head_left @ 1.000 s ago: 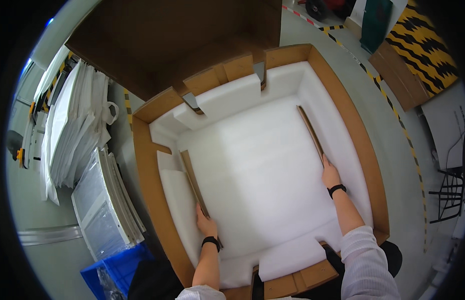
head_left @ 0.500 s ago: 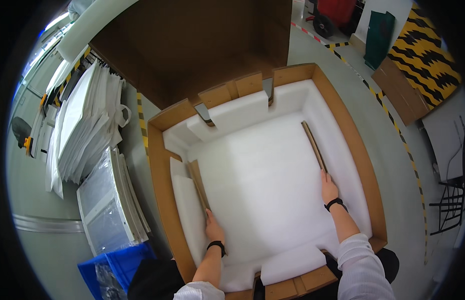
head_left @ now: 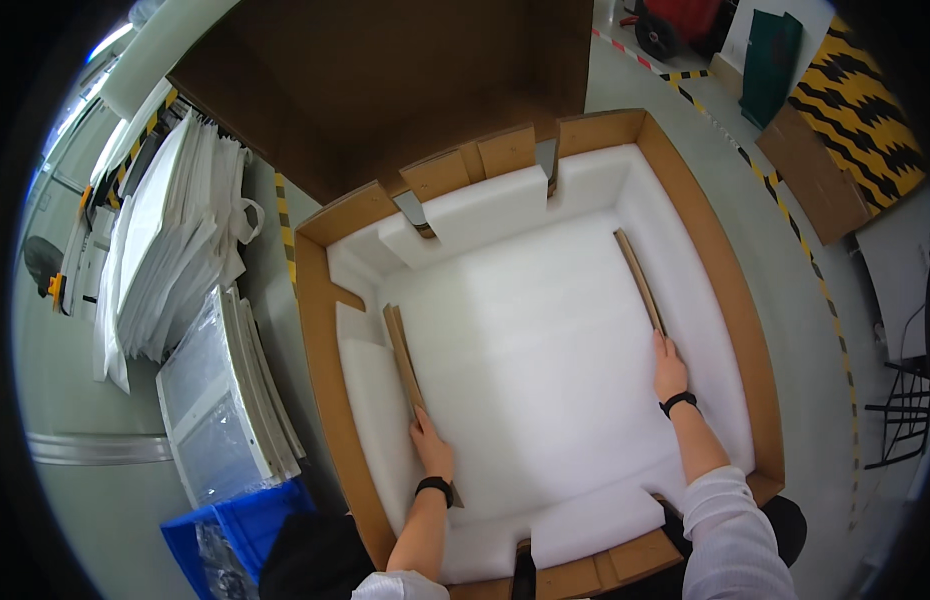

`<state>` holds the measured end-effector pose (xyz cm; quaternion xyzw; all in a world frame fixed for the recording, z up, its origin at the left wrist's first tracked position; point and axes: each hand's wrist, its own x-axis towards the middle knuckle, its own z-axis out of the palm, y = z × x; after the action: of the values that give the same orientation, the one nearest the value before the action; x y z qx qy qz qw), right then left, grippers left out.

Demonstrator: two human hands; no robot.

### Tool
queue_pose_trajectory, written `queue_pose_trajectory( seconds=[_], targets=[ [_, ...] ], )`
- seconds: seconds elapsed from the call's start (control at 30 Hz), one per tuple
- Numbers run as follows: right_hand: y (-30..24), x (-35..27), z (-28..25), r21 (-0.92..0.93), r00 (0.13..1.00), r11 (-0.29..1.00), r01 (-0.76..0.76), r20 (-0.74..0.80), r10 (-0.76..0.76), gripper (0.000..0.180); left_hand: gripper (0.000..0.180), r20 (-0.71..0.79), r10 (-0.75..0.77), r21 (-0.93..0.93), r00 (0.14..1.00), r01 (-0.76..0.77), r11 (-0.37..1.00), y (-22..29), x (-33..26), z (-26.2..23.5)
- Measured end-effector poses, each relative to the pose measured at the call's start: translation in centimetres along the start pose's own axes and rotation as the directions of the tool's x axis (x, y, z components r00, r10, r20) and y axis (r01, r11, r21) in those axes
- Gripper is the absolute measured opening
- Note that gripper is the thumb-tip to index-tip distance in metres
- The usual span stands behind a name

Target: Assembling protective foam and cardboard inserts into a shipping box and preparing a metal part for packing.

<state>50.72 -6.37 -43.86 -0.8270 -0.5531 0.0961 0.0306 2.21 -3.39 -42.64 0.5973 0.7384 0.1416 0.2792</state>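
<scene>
In an open cardboard box [head_left: 723, 250] lined with thick white foam [head_left: 385, 400], both my hands reach down inside. My left hand [head_left: 432, 447] is closed around the near part of a long brown cardboard strip [head_left: 403, 358], close by the left foam wall. The strip's near end shows below that hand. On the other side, my right hand [head_left: 670, 368] grips the near end of a second, narrower-looking brown strip [head_left: 639, 280] beside the right foam wall. Between the two strips lies the flat white foam floor [head_left: 525, 360]. Fingertips are partly hidden by each hand.
A large open brown carton [head_left: 385, 90] stands behind the box. To the left are stacked white foam bags [head_left: 175, 240], framed panels wrapped in plastic [head_left: 220, 400] and a blue bin [head_left: 240, 535]. Striped tape [head_left: 800, 235] marks the floor at right, near a metal rack [head_left: 900, 415].
The view has shifted slightly. The left strip has turned a little, and its far end sits somewhat further from me. Both hands keep their hold on the strips.
</scene>
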Motion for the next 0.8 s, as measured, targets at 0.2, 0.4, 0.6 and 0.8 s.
queue_pose_trajectory(
  seconds=[0.2,0.4,0.6,0.8],
  targets=[
    [-0.6,0.1,-0.8,0.030,1.000,1.000,0.003,0.024,-0.003,0.078,0.083,0.159,-0.100,0.047,0.982,0.094,0.994,0.4,1.7,-1.3],
    [-0.6,0.1,-1.4,-0.014,0.995,1.000,-0.015,0.103,0.017,0.073,0.076,0.224,-0.037,-0.043,0.974,0.048,0.998,0.2,2.5,-1.6],
    [-0.7,-1.1,-1.1,-0.740,0.947,0.614,0.275,0.099,-0.305,0.052,0.050,0.191,0.203,0.861,0.960,-0.263,0.435,-1.3,1.0,-0.2],
    [1.0,1.1,0.1,-0.840,0.967,0.487,0.237,0.159,-0.197,0.051,0.048,0.329,-0.012,0.895,0.944,-0.308,0.323,-0.2,1.4,-0.5]
  ],
)
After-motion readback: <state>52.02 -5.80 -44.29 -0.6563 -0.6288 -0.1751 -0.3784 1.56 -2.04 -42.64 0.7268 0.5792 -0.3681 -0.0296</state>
